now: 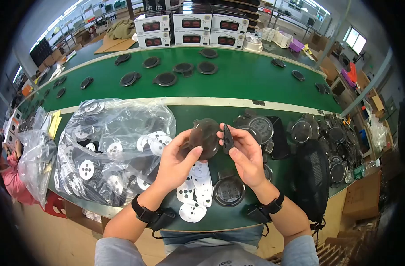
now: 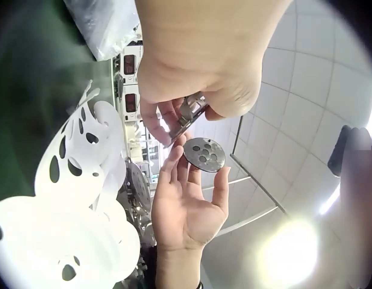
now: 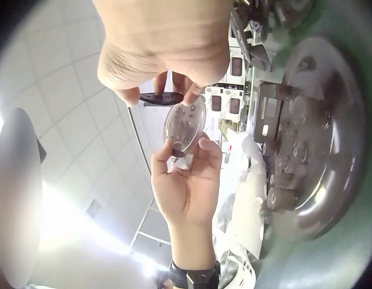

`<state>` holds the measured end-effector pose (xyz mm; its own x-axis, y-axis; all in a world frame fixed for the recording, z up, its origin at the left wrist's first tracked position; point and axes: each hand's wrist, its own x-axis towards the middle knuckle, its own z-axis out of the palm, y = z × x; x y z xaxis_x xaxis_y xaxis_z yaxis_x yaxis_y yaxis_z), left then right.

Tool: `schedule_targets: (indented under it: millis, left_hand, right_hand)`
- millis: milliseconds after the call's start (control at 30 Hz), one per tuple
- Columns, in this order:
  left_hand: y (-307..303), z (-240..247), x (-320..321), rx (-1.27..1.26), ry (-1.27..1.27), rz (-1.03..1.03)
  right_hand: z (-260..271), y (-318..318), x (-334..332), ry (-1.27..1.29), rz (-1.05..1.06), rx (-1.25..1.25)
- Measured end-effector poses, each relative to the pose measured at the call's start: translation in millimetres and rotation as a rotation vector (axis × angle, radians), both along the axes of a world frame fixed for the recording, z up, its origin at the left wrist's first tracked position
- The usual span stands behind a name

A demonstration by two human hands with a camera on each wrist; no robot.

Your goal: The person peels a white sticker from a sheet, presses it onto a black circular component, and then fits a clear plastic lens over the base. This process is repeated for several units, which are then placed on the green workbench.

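My left hand (image 1: pixel 177 160) grips a smoky see-through round plastic cover (image 1: pixel 206 138) by its edge, thumb across its near side. Molded ring shapes show on the cover (image 3: pixel 184 125) in the right wrist view. In my right hand (image 1: pixel 247 158), a thin dark disc (image 1: pixel 227 139) is pinched between thumb and fingers, turned edge-on beside the cover. Several round holes pierce this disc (image 2: pixel 205 154) in the left wrist view. Below the hands, white perforated sheets (image 1: pixel 193 212) lie in a pile, and another smoky round cover (image 1: pixel 229 190) lies to their right.
A large clear bag (image 1: pixel 116 155) of white and black discs lies at left. More smoky covers (image 1: pixel 301 131) and a black mesh bag (image 1: pixel 312 177) are at right. Across the green belt (image 1: pixel 189 88) sit several assembled round parts (image 1: pixel 166 79); boxes (image 1: pixel 191 23) are stacked behind.
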<state>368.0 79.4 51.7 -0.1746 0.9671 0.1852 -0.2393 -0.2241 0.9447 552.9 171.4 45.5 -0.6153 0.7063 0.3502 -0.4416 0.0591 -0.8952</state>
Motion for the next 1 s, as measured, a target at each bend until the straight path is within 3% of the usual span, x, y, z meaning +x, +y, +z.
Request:
schedule_targets:
  millis: [200, 500, 1000]
  left_hand:
    - [-1.5, -0.5, 1.8, 0.020, -0.016, -0.054]
    - [-1.8, -1.5, 2.8, 0.086, 0.155, -0.045]
    - [-1.0, -4.0, 1.4, 0.101, 0.228, -0.015]
  right_hand:
    - [3.9, -5.9, -3.6, 0.000, -0.072, 0.066]
    - [4.7, -6.7, -3.9, -0.072, -0.140, 0.137]
    - [0.4, -6.0, -5.3, -0.079, -0.155, 0.118]
